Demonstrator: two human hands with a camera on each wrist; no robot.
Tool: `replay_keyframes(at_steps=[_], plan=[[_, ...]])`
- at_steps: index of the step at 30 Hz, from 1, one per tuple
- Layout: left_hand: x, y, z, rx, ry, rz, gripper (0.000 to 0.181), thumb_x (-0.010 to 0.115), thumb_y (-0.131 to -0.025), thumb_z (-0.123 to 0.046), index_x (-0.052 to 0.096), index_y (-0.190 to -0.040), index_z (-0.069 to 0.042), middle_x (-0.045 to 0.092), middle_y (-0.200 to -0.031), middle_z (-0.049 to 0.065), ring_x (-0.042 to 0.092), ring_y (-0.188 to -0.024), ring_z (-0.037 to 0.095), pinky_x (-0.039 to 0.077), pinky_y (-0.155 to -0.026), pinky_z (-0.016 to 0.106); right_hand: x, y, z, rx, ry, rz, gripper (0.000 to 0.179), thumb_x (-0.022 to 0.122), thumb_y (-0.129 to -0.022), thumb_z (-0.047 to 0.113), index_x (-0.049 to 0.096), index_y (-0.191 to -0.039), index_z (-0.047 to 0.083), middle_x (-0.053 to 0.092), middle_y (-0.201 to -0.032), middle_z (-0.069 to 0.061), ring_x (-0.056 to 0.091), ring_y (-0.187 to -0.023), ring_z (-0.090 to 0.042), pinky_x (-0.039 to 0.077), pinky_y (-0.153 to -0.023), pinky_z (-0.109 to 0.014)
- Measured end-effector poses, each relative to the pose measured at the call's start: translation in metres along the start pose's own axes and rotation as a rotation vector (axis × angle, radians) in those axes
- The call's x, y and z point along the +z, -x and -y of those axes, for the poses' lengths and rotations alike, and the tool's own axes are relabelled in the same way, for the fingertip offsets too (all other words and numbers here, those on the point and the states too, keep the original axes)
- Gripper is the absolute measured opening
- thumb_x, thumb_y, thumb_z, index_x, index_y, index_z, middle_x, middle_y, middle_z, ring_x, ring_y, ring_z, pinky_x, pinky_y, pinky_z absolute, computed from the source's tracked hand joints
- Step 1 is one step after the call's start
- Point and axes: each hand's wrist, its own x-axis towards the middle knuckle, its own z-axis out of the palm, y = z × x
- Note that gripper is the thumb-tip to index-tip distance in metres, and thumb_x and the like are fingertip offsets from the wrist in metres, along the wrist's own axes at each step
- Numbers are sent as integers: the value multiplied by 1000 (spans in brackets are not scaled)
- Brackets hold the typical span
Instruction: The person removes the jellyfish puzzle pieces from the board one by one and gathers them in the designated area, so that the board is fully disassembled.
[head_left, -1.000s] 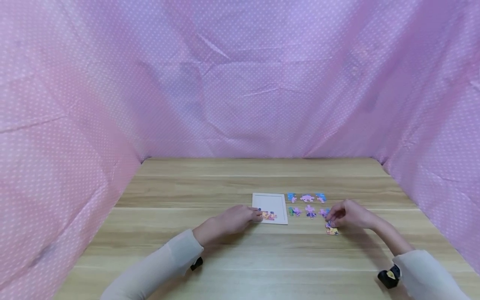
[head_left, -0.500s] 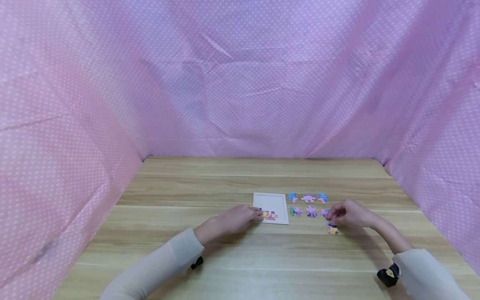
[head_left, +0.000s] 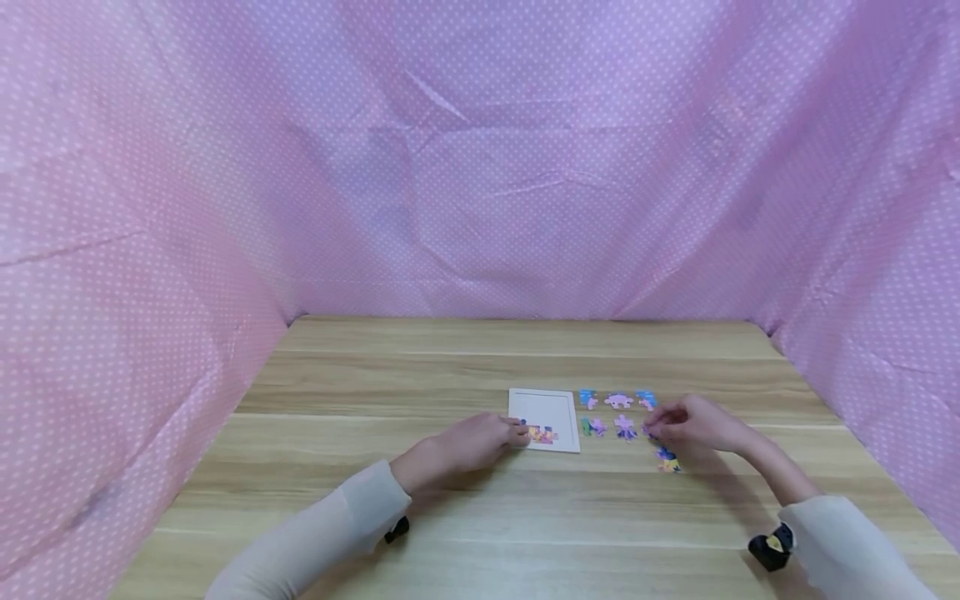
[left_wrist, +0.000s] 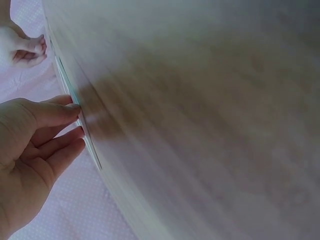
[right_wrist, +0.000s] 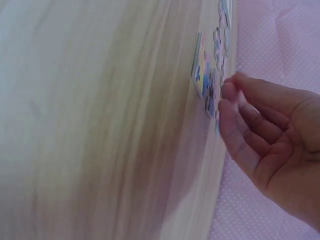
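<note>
A white puzzle tray point(head_left: 543, 408) lies flat on the table, with a joined strip of puzzle pieces point(head_left: 542, 434) along its near edge. My left hand point(head_left: 480, 437) rests at the tray's lower left corner, its fingertips against the edge in the left wrist view. Beyond the tray, loose jigsaw pieces lie in rows. My right hand point(head_left: 697, 423) is over the right end of the second row, with fingertips right at a purple jigsaw piece point(head_left: 648, 431) that they partly cover. Just below it lies a yellow and blue piece point(head_left: 668, 460), flat on the wood.
Blue and pink pieces make up the back row, among them a pink middle piece point(head_left: 619, 401). Nearer are a green and purple piece point(head_left: 593, 427) and a purple piece point(head_left: 626, 427). A pink dotted cloth point(head_left: 480, 167) surrounds the wooden table point(head_left: 420, 367).
My right hand has shifted slightly left, from beside the yellow piece onto the purple one, and more of the yellow piece shows. My left hand stays at the tray's corner.
</note>
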Motion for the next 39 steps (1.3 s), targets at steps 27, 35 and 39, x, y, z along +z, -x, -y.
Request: replay_keyframes(at_steps=[27,35,39], plan=[[-2,-2,0,40,-68,3,30,54,-105,-6,73,-127,-14,70,-131,2,67,-122,17,54,-105,32,33,-55,35,-90,-1,-38,20,69,-98,13,76,-108,-2,77,-99,-12,60,-74,1,52,-63,-18],[-1,-3,1,38,-69,-8,30,52,-106,-8,74,-125,-14,71,-130,4,69,-119,16,56,-101,33,46,-74,48,-104,-17,-2,18,70,-97,13,76,-106,-1,77,-96,-10,63,-74,-4,53,-63,-18],[-2,-3,1,23,-53,-5,31,50,-107,-10,73,-128,-15,69,-132,6,69,-119,18,57,-101,33,51,-80,53,-118,-5,26,19,69,-97,13,76,-108,0,77,-103,-12,66,-82,-6,55,-69,-18]])
